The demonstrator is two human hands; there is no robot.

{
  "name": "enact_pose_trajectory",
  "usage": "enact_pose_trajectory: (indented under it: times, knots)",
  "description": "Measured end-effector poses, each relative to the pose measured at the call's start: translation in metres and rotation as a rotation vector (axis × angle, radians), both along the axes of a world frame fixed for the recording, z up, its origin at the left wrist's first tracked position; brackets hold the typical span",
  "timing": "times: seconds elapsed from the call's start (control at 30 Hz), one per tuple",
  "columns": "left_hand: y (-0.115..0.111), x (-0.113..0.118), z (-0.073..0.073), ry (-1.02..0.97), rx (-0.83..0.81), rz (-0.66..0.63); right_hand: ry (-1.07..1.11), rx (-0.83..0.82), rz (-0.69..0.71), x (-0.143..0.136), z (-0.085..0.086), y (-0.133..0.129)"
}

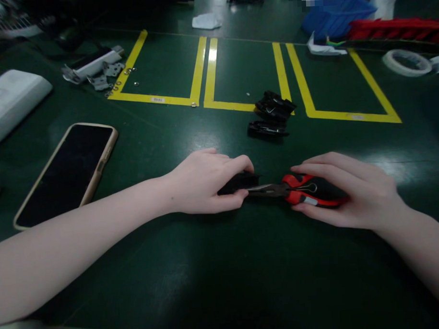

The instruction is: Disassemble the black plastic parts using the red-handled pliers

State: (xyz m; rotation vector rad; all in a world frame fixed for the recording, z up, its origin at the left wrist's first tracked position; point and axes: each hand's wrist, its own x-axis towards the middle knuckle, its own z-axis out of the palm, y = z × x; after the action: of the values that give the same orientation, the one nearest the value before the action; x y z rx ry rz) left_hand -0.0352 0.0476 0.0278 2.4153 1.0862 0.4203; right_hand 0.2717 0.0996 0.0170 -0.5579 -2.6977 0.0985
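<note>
My left hand (pixel 213 181) is closed around a small black plastic part (pixel 236 183), pinched between thumb and fingers near the middle of the green table. My right hand (pixel 353 191) grips red-handled needle-nose pliers (pixel 296 190), their jaws pointing left. The jaw tips reach the black part beside my left thumb; whether they are clamped on it I cannot tell. Just beyond my hands lie two more black plastic pieces, one (pixel 275 106) on the yellow tape line and another (pixel 267 128) in front of it.
A phone (pixel 66 172) lies at left, near a white device (pixel 17 102). Metal brackets (pixel 103 75) and several small rings are behind it. Yellow tape frames (pixel 159 99) mark the table. A blue bin (pixel 336 16), a red brush (pixel 398 31) and a tape roll (pixel 406 63) sit far right.
</note>
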Motion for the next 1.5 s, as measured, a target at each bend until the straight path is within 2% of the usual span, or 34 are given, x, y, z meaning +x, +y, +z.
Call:
enact_pose_trajectory:
  times: [0.17, 0.37, 0.8, 1.0, 1.23, 1.5]
  knots:
    - [0.002, -0.001, 0.001, -0.032, -0.058, -0.041, -0.014, 0.01, 0.005, -0.001, 0.001, -0.001]
    - [0.0, -0.001, -0.003, -0.066, 0.025, -0.037, -0.015, 0.01, -0.002, 0.001, 0.002, 0.001]
    - [0.0, 0.001, -0.006, -0.012, 0.059, -0.024, 0.054, -0.05, -0.097, -0.002, 0.006, -0.005]
    - [0.001, 0.0, -0.005, -0.023, 0.073, -0.044, 0.102, -0.064, -0.019, 0.003, 0.001, 0.003]
    - [0.0, 0.001, -0.005, -0.03, 0.067, -0.047, 0.124, -0.077, 0.0, 0.0, 0.002, 0.003]
    - [0.0, 0.0, -0.005, -0.033, 0.074, -0.065, 0.14, -0.099, -0.093, -0.007, 0.004, -0.006]
